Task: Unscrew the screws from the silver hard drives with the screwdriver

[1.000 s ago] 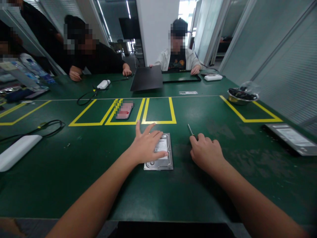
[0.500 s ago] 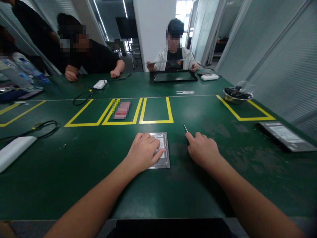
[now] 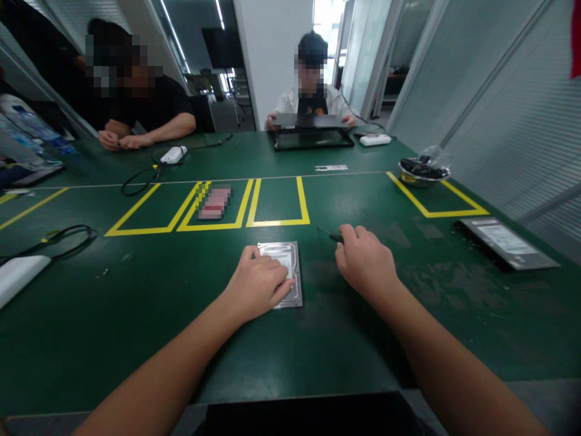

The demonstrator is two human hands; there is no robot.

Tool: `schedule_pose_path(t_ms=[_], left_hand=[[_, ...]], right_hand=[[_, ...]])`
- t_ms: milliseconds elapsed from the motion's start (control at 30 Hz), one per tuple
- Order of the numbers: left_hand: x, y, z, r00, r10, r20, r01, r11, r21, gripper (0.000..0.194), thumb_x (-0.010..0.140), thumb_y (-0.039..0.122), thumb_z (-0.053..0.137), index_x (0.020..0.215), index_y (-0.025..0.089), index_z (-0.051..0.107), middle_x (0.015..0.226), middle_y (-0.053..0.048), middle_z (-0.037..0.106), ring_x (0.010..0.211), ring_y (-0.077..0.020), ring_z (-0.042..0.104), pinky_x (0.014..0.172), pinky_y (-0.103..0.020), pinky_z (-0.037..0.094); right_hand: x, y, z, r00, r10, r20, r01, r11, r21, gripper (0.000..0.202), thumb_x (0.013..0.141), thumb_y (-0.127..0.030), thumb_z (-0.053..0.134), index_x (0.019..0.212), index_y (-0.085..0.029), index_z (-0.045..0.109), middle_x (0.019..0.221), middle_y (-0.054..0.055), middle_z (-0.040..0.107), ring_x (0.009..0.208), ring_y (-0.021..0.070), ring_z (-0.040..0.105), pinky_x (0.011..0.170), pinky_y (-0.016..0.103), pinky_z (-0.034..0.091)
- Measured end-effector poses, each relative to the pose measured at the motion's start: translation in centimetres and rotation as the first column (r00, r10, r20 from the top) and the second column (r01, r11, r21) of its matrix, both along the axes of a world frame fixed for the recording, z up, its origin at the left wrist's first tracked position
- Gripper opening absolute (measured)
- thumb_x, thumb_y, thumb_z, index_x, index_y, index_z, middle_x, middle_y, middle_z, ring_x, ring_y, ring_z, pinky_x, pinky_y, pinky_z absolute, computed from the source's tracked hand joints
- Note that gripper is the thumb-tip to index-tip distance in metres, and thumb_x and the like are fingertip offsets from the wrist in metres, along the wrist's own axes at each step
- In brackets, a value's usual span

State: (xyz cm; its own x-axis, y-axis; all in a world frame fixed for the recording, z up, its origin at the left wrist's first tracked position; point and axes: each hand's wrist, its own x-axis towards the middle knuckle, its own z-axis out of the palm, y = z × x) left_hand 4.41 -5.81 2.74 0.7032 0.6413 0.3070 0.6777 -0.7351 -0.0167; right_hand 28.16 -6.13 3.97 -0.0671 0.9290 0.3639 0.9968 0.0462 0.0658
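Note:
My left hand (image 3: 259, 280) lies over the left part of a silver hard drive (image 3: 296, 284) with a white label, holding it flat on the green table. Its fingers are bent across the label and the thumb rests near the right side; the drive's left edge is mostly hidden beneath the hand. To the right, clear of the drive, my right hand (image 3: 367, 257) is closed around a screwdriver (image 3: 336, 237) with a dark handle. The thin shaft points left and slightly up, its tip apart from the drive.
Yellow tape frames (image 3: 278, 223) mark the table ahead, one around a pink blurred item (image 3: 215, 202). On the right are another labelled drive-like slab (image 3: 512, 243) and a bowl of dark parts (image 3: 424, 171). A white power strip (image 3: 22, 275) with black cable lies left. Two people sit opposite.
The screwdriver has swung round to point left, with more of its handle showing. My left hand stays on the hard drive. The view has shifted slightly right; the person opposite has lowered a panel.

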Motion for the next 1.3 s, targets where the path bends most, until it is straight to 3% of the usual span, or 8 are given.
schedule_pose_path(t_ms=[167, 300, 500, 633, 833, 1067, 1300], left_hand=[[0.0, 0.1, -0.2, 1.0, -0.004, 0.007, 0.004, 1.0, -0.012, 0.03, 0.093, 0.034, 0.051, 0.069, 0.017, 0.06, 0.069, -0.002, 0.065, 0.069, -0.0177, 0.052, 0.079, -0.041, 0.027], [0.1, 0.1, 0.0, 1.0, -0.004, 0.019, 0.004, 1.0, -0.021, 0.029, 0.093, 0.033, 0.052, 0.07, 0.017, 0.059, 0.07, -0.002, 0.064, 0.07, -0.018, 0.053, 0.079, -0.042, 0.027], [0.3, 0.1, 0.1, 1.0, -0.007, 0.019, 0.008, 0.999, -0.041, 0.028, 0.093, 0.032, 0.052, 0.071, 0.017, 0.059, 0.072, -0.002, 0.064, 0.071, -0.0181, 0.052, 0.08, -0.042, 0.027], [0.3, 0.1, 0.1, 1.0, -0.006, 0.014, 0.007, 0.999, -0.051, 0.029, 0.094, 0.032, 0.051, 0.071, 0.017, 0.06, 0.071, -0.003, 0.064, 0.072, -0.0183, 0.052, 0.081, -0.042, 0.027], [0.3, 0.1, 0.1, 0.999, -0.01, 0.036, 0.012, 0.999, -0.053, 0.028, 0.093, 0.032, 0.051, 0.07, 0.017, 0.059, 0.07, -0.002, 0.064, 0.071, -0.0186, 0.052, 0.081, -0.041, 0.028], [0.4, 0.2, 0.1, 0.999, -0.009, 0.045, 0.012, 0.998, -0.061, 0.028, 0.092, 0.032, 0.052, 0.069, 0.017, 0.059, 0.068, -0.002, 0.063, 0.07, -0.0183, 0.052, 0.081, -0.041, 0.028], [0.5, 0.3, 0.1, 1.0, 0.002, 0.022, -0.001, 0.998, -0.066, 0.03, 0.093, 0.033, 0.051, 0.069, 0.017, 0.06, 0.069, -0.003, 0.063, 0.07, -0.0182, 0.053, 0.083, -0.043, 0.029]], right_hand=[[0.4, 0.2, -0.3, 0.98, 0.127, -0.153, -0.091, 0.971, 0.222, 0.022, 0.09, -0.026, 0.051, 0.108, -0.016, 0.055, 0.094, 0.009, 0.062, 0.086, 0.0235, 0.06, 0.065, 0.032, 0.047], [0.5, 0.1, -0.6, 0.911, 0.308, -0.275, -0.154, 0.871, 0.467, 0.028, 0.091, -0.028, 0.053, 0.116, -0.015, 0.051, 0.097, 0.008, 0.063, 0.087, 0.0214, 0.062, 0.074, 0.034, 0.052], [0.5, 0.2, -1.4, 0.812, 0.46, -0.359, -0.122, 0.736, 0.666, 0.043, 0.089, -0.031, 0.059, 0.127, -0.019, 0.044, 0.108, 0.008, 0.059, 0.065, 0.0123, 0.055, 0.062, 0.03, 0.052], [0.5, 0.1, -1.7, 0.759, 0.522, -0.389, -0.109, 0.692, 0.714, 0.046, 0.088, -0.029, 0.061, 0.13, -0.02, 0.043, 0.11, 0.007, 0.056, 0.067, 0.0116, 0.055, 0.063, 0.029, 0.052], [0.4, -0.3, -2.0, 0.761, 0.509, -0.403, -0.111, 0.714, 0.691, 0.045, 0.092, -0.031, 0.055, 0.132, -0.023, 0.037, 0.111, 0.009, 0.054, 0.077, 0.0152, 0.059, 0.068, 0.032, 0.054], [0.3, -0.4, -1.6, 0.757, 0.566, -0.326, -0.195, 0.672, 0.714, 0.043, 0.093, -0.026, 0.055, 0.133, -0.022, 0.041, 0.108, 0.008, 0.059, 0.081, 0.0152, 0.061, 0.071, 0.031, 0.054], [0.1, -0.5, -1.5, 0.756, 0.575, -0.311, -0.216, 0.669, 0.712, 0.041, 0.093, -0.026, 0.054, 0.132, -0.02, 0.043, 0.107, 0.009, 0.061, 0.084, 0.0168, 0.063, 0.072, 0.031, 0.055]])
